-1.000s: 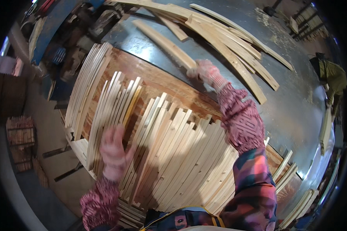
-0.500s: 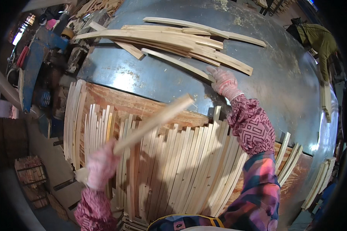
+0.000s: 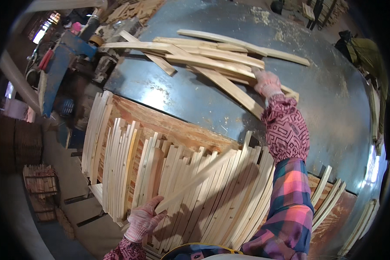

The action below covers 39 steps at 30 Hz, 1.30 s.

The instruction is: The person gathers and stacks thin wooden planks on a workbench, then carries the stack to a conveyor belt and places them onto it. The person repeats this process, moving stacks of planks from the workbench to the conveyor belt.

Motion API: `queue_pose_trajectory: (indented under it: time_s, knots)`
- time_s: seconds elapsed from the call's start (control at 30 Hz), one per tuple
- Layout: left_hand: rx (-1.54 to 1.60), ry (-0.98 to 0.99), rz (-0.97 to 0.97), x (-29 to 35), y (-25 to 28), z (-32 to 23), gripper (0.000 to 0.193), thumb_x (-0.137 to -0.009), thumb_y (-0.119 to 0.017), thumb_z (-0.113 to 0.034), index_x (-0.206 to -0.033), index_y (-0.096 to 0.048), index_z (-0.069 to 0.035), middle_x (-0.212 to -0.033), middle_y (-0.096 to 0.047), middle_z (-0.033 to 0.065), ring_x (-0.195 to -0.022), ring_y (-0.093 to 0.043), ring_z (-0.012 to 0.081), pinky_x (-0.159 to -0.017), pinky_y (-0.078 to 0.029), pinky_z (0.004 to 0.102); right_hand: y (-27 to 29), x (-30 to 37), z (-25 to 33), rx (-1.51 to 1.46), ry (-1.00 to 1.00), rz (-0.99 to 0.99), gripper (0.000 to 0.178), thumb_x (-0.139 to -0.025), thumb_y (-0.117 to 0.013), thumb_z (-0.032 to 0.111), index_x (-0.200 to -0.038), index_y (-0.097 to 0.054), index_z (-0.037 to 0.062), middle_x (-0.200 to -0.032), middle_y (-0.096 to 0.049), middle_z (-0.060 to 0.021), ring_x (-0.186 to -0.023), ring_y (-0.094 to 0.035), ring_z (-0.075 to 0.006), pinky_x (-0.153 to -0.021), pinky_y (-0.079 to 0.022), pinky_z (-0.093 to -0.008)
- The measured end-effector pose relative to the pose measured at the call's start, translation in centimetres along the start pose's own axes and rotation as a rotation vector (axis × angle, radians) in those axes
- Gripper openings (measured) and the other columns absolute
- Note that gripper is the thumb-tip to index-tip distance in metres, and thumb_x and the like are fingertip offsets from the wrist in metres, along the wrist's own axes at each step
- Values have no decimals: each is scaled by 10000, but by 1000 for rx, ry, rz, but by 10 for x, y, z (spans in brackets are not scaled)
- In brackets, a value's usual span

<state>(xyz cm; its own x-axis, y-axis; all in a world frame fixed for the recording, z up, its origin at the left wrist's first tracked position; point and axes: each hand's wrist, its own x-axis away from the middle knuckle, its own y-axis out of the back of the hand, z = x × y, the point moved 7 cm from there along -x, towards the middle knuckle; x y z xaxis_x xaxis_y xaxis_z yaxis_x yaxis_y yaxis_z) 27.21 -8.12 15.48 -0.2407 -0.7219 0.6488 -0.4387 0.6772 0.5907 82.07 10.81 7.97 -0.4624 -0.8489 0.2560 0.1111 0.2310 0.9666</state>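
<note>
My left hand [image 3: 144, 219], in a pinkish knit glove, is closed on a pale wooden strip [image 3: 200, 174]. That strip slants up and to the right above a row of upright-laid strips [image 3: 212, 190]. My right hand [image 3: 268, 83], gloved the same way, reaches to the right end of a loose pile on the metal table. Its fingers are closed around the end of one wooden strip [image 3: 212, 63]; the fingertips are partly hidden. Just below it, another strip [image 3: 229, 89] lies diagonally out of the pile toward my right sleeve.
The blue-grey metal table [image 3: 329, 112] borders a lower wooden board [image 3: 173, 119] that carries the rows. A blue machine [image 3: 58, 69] stands at the left. Bundled sticks [image 3: 40, 186] sit on the floor at lower left. Another person's sleeve [image 3: 368, 56] shows at the far right.
My left hand has lowered and moved right, bringing its strip down over the row. The right hand has moved to the pile's end, and one strip there now lies more diagonally.
</note>
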Motion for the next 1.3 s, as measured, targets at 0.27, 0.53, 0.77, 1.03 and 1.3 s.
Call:
queue_pose_trajectory:
  time_s: [0.27, 0.53, 0.77, 1.03, 1.3]
  knots:
    - [-209, 92, 130, 48, -16, 13, 648, -856, -690, -443, -1399, -496, -150, -729, -637, 70, -596, -624, 156, -582, -490, 306, 9, 188, -152, -664, -292, 209, 501, -713, -797, 90, -1175, -630, -11, -885, -707, -98, -753, -676, -184, -675, -558, -328]
    - [660, 75, 408, 15, -161, 86, 458, -836, -719, -271, -1173, -574, 2, -939, -694, 100, -899, -650, 145, -686, -537, 315, -130, 544, -153, -1835, -676, 139, 384, -873, -653, 186, -1191, -582, -18, -879, -692, -87, -709, -679, -219, -604, -579, -311]
    - [648, 8, 210, 30, -186, 42, 569, -855, -697, -130, -1320, -463, 99, -1003, -682, 142, -971, -642, 254, -899, -507, 404, -240, 612, -107, -1703, -786, 125, 383, -923, -605, 304, -1144, -655, -5, -1026, -684, -110, -907, -630, -199, -825, -482, -323]
    - [581, 23, 119, 19, -194, 57, 636, -883, -660, -76, -1427, -348, 29, -918, -677, 123, -759, -646, 193, -678, -557, 340, -190, 574, -65, -854, -540, 299, 717, -791, -715, 301, -1372, -456, -30, -1172, -650, -233, -1073, -647, -316, -977, -493, -410]
    - [657, -99, 143, 49, -189, 36, 275, -860, -669, -112, -1081, -590, 31, -843, -667, 104, -681, -624, 187, -627, -532, 319, -248, 586, -94, -1000, -624, -132, 487, -861, -674, 301, -1232, -580, 0, -1121, -676, -190, -1028, -655, -335, -886, -518, -389]
